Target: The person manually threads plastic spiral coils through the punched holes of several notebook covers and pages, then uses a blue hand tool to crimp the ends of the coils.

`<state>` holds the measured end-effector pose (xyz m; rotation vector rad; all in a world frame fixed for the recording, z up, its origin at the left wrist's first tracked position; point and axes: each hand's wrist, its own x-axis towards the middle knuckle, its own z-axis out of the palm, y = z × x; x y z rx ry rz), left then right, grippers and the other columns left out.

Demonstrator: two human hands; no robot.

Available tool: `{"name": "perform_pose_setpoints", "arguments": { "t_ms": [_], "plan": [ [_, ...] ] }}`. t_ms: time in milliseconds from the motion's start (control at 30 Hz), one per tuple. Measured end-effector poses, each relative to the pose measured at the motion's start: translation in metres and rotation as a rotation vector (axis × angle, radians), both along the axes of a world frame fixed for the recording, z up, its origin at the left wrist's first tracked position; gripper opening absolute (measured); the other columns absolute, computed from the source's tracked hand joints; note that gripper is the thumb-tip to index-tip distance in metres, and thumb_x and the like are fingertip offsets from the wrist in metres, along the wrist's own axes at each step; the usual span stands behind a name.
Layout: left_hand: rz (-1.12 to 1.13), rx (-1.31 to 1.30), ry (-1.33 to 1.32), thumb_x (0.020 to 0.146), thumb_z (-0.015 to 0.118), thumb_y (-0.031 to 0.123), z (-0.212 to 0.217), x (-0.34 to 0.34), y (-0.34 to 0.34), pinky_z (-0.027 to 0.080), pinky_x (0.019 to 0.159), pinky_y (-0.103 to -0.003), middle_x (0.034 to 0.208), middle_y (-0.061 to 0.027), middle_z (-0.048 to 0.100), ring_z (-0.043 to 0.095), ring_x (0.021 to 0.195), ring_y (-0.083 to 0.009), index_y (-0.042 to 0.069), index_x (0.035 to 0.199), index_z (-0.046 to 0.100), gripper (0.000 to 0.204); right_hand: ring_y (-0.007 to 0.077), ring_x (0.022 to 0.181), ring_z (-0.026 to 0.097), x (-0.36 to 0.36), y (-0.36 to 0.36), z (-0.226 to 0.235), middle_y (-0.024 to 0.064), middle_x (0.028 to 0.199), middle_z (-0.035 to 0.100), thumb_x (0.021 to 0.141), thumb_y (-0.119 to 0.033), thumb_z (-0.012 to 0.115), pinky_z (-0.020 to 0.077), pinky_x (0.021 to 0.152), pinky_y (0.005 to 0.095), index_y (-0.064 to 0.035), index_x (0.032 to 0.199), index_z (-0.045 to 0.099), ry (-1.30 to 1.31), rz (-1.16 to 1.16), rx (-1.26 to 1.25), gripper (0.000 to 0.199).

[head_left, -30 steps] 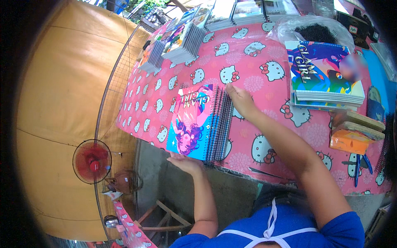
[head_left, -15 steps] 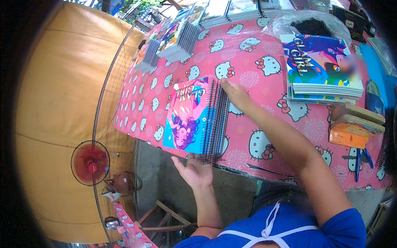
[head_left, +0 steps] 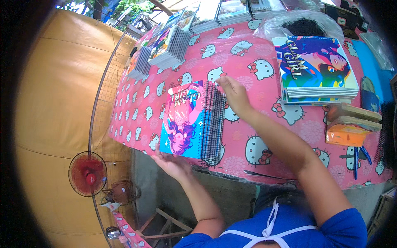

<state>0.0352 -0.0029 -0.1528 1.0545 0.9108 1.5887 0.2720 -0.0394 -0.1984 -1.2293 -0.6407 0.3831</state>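
A stack of spiral notebooks (head_left: 182, 122) lies on the pink table, its pink and blue illustrated cover facing up and upside down to me. The black coil bindings (head_left: 212, 124) line up along its right side. My left hand (head_left: 173, 166) is at the stack's near edge by the lower left corner, fingers stretched out and partly hidden beneath the covers. By the far right corner, beside the coils, my right hand (head_left: 235, 97) has a digit extended; its other fingers are largely hidden. Neither hand is wrapped around the stack.
Another pile of notebooks (head_left: 316, 70) sits to the right. Near it are wooden blocks (head_left: 353, 120), blue-handled pliers (head_left: 356, 163) and a plastic bag of black coils (head_left: 304, 28). More notebook stacks (head_left: 169, 47) stand at the far left. A red fan (head_left: 87, 173) is beyond the table's left edge.
My left hand has moved left along the stack's near edge and turned from palm up to more sideways. My right hand stays by the far right corner. The view has shifted slightly.
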Motion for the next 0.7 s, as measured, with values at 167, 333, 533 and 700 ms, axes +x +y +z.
{"name": "perform_pose_setpoints", "arguments": {
  "t_ms": [167,333,533,700],
  "plan": [
    [-0.052,0.118,-0.017,0.101,0.024,0.048,-0.005,0.013,0.018,0.045,0.091,-0.037,0.110,-0.0141,0.055,0.055,0.103,-0.0222,-0.003,0.122,0.044,0.059,0.0203,0.076,0.056,-0.011,0.020,0.011,0.0112,0.079,0.059,0.097,-0.038,0.046,0.0438,0.070,0.0340,0.0006,0.087,0.060,0.008,-0.233,0.173,0.042],
    [-0.042,0.057,0.033,0.100,0.022,0.052,-0.012,0.010,0.030,0.047,0.088,-0.037,0.108,-0.0132,0.055,0.057,0.098,-0.0213,-0.004,0.116,0.046,0.062,0.0250,0.075,0.051,-0.022,0.035,0.030,0.0127,0.076,0.051,0.096,-0.031,0.050,0.0418,0.070,0.0373,0.0000,0.079,0.050,0.004,-0.297,0.178,0.035],
    [0.077,0.027,-0.038,0.099,0.034,0.032,-0.001,-0.021,0.024,0.046,0.081,-0.031,0.099,-0.0063,0.052,0.053,0.087,-0.0181,0.001,0.115,0.049,0.038,0.0347,0.110,0.050,0.000,-0.103,0.077,0.0184,0.118,0.051,0.078,-0.026,0.070,0.0394,0.092,0.0452,-0.0044,0.095,0.059,-0.744,-0.023,-0.021,0.030],
    [0.338,0.239,0.018,0.095,0.037,0.035,0.022,-0.039,-0.026,0.030,0.099,-0.040,0.122,-0.0068,0.049,0.045,0.114,-0.0229,0.006,0.122,0.046,0.041,0.0386,0.128,0.036,0.043,-0.302,0.146,0.0182,0.138,0.039,0.064,-0.029,0.077,0.0338,0.101,0.0485,-0.0072,0.113,0.056,-1.097,-0.445,-0.903,0.058]
  ]
}}
